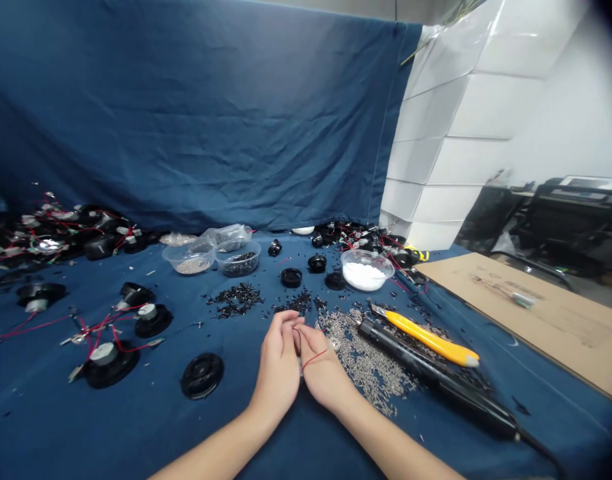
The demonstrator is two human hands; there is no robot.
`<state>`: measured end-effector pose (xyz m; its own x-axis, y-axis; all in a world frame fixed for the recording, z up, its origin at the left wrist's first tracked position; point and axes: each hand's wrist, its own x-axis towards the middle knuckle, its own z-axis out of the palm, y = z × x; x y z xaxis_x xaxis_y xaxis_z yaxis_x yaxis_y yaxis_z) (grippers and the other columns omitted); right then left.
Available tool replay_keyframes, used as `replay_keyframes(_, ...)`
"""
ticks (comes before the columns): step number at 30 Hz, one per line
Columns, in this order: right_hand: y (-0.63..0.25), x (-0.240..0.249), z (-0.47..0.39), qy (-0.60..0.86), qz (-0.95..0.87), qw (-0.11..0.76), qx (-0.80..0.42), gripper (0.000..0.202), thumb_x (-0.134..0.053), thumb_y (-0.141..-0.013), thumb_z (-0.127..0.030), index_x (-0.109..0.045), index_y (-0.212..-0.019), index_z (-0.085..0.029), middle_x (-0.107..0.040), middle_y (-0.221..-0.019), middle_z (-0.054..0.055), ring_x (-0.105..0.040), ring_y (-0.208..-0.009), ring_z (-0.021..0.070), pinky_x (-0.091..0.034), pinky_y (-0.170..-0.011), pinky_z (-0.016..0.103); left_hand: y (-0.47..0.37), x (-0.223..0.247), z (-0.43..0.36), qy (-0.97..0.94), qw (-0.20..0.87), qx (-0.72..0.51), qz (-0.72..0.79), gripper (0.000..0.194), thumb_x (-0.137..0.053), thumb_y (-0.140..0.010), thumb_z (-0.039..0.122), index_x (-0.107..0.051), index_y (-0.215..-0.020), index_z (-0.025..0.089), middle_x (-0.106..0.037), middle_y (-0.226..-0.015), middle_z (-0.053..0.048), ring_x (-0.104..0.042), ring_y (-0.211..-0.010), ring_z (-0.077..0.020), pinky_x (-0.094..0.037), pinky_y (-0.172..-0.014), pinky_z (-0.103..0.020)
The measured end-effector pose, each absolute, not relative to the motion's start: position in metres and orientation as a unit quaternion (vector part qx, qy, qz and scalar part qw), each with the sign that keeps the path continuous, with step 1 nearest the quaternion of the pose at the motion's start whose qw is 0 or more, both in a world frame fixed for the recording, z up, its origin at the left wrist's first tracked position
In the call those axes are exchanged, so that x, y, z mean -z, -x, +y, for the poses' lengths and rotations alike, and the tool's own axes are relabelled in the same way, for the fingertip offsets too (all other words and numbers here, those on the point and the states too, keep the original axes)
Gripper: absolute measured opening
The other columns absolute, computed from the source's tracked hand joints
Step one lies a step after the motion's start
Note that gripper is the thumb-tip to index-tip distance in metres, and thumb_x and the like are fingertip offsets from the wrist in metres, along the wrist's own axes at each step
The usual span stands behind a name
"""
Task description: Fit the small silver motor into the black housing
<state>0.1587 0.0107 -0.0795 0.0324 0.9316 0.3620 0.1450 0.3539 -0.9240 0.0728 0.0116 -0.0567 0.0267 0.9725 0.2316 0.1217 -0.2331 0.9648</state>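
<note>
My left hand (281, 363) and my right hand (322, 367) are pressed together at the middle of the cloth, fingers curled inward. Between them they hold a part that is mostly hidden. A thin red wire (315, 358) comes from it and lies across the right hand. Small silver screws (373, 367) are spread just right of my hands. Beyond the fingertips lie small black pieces (239, 299). A round black housing (202, 375) rests on the cloth to the left.
At right lie a black electric screwdriver (436, 377) and a yellow utility knife (431, 339). Clear bowls (191, 255) stand behind, one with white pieces (365, 275). Wired motor assemblies (106, 360) lie at left, with a larger heap (81, 230) behind. A cardboard sheet (551, 333) covers the right edge.
</note>
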Motion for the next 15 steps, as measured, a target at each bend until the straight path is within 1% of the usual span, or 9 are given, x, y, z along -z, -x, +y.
replay_keyframes(5,-0.16,0.077,0.012,0.425,-0.615,0.553,-0.368,0.032,-0.041,-0.093,-0.038,-0.063,-0.081,-0.018,-0.062,-0.081,0.006,-0.057,-0.077,0.0178,-0.047,-0.075,0.03,-0.069,0.055,0.011,-0.605,0.409,-0.503,0.463,0.023,-0.037,-0.095,0.028,-0.056,-0.103,0.017,-0.067,-0.104,-0.01,-0.063,-0.101,-0.0214,-0.045,-0.094,-0.039)
replay_keyframes(9,-0.164,0.071,0.007,0.416,-0.64,0.515,-0.391,0.034,-0.041,-0.095,-0.037,-0.059,-0.075,-0.017,-0.059,-0.071,0.003,-0.052,-0.068,0.0154,-0.044,-0.064,0.027,-0.066,0.053,0.009,-0.622,0.401,-0.491,0.46,0.022,-0.036,-0.094,0.024,-0.057,-0.098,0.018,-0.066,-0.102,-0.008,-0.061,-0.098,-0.0212,-0.044,-0.091,-0.037)
replay_keyframes(11,-0.166,0.068,0.004,0.425,-0.644,0.499,-0.394,0.036,-0.039,-0.096,-0.037,-0.056,-0.072,-0.017,-0.057,-0.069,0.002,-0.05,-0.066,0.0146,-0.041,-0.062,0.025,-0.065,0.052,0.009,-0.631,0.399,-0.484,0.457,0.023,-0.036,-0.093,0.022,-0.058,-0.096,0.018,-0.066,-0.101,-0.007,-0.061,-0.097,-0.0214,-0.044,-0.089,-0.037)
replay_keyframes(15,-0.167,0.064,0.0,0.457,-0.639,0.485,-0.384,0.036,-0.038,-0.096,-0.036,-0.053,-0.07,-0.018,-0.058,-0.069,0.001,-0.051,-0.07,0.0156,-0.038,-0.063,0.024,-0.064,0.051,0.009,-0.64,0.392,-0.472,0.463,0.025,-0.035,-0.094,0.024,-0.059,-0.097,0.019,-0.066,-0.099,-0.007,-0.061,-0.096,-0.022,-0.044,-0.086,-0.037)
